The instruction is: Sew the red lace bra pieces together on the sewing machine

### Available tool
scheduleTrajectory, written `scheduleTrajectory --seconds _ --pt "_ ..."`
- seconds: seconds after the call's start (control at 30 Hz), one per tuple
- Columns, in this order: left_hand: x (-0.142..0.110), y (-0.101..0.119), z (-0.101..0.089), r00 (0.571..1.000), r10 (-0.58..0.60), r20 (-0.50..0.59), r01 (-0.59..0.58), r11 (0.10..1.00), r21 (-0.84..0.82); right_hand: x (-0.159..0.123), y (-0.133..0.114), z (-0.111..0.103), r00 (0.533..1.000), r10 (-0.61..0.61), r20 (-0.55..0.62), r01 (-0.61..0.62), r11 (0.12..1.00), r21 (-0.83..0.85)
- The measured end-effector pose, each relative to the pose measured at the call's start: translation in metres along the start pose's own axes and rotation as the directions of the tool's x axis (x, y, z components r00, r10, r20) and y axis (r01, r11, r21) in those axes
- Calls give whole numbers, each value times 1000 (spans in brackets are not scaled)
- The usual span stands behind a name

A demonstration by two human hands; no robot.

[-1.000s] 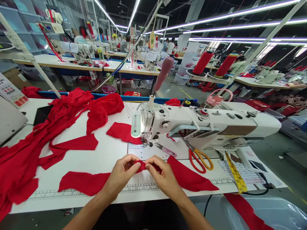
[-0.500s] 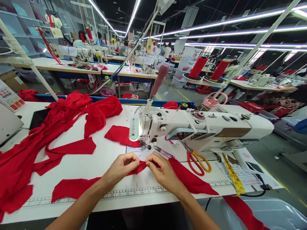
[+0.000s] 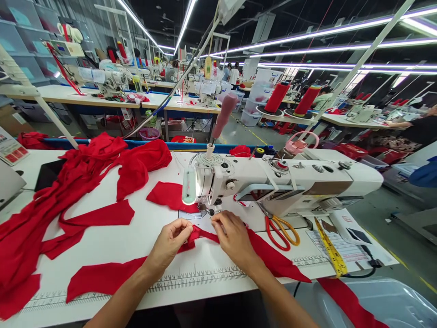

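Head view, lower centre: left hand (image 3: 168, 243) pinches a red fabric strip (image 3: 196, 233) while the curled right hand (image 3: 235, 239), grip unclear, has moved apart, leaving one visible hold.

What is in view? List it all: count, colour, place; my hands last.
Worked cloth: one, red, between the hands
Cloth pile: one, red, table's left
Loose cloth pieces: several, red, on table and lower right
Sewing machine: one, white, right of centre
Scissors: one pair, red and orange handles, near the machine
Tape measure: one, yellow, table's right end
Table: one, white, foreground, ruler along near edge
Plastic container: one, greyish, lower right
Thread cones: two large, red, behind the machine
Handle: one, pink, above the machine's head
Background machines: several, white, farther tables
Ceiling lights: several, white, overhead
People: several, mixed clothing, background
Left hand: one, bare, pinching the worked cloth
Right hand: one, bare, by the cloth, grip unclear
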State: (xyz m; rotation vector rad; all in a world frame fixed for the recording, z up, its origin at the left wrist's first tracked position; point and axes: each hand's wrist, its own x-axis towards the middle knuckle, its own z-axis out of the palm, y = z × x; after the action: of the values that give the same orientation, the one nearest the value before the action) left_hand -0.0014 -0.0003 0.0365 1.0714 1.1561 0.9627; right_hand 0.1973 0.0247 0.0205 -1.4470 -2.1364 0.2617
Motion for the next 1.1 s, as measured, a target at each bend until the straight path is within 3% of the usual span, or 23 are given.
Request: scheduleTrajectory --seconds 0.07,0.13,0.3,0.5,0.67,0.8,0.9,1.1 --pt "-1 -2 -1 999 21 -23 -21 1000 1 2 14 -1 1000 11 -28 -20 943 -333" --pt "0 -4 -3 999 34 -15 -34 999 -1 4 27 -1 999 27 -25 -36 860 -509" --pt "2 -11 -7 1000 -10 29 11 999 -38 6 47 3 1000 -3 5 5 830 -557" --pt "2 -11 -7 999 -37 -1 37 997 -62 8 44 3 998 -66 -18 44 820 -570" --pt "0 -7 -4 993 -108 43 112 987 -111 -5 25 -4 994 -98 -57 55 853 -518" --pt "1 -8 -3 990 -117 76 126 985 -121 -25 -6 -6 998 -61 19 63 990 -128" --pt "3 -10 -4 989 -122 88 131 986 -99 -30 -29 -1 997 -23 75 17 997 78" --pt "4 -12 -5 989 -120 86 131 981 -144 -26 -43 17 999 -28 -23 28 999 21"
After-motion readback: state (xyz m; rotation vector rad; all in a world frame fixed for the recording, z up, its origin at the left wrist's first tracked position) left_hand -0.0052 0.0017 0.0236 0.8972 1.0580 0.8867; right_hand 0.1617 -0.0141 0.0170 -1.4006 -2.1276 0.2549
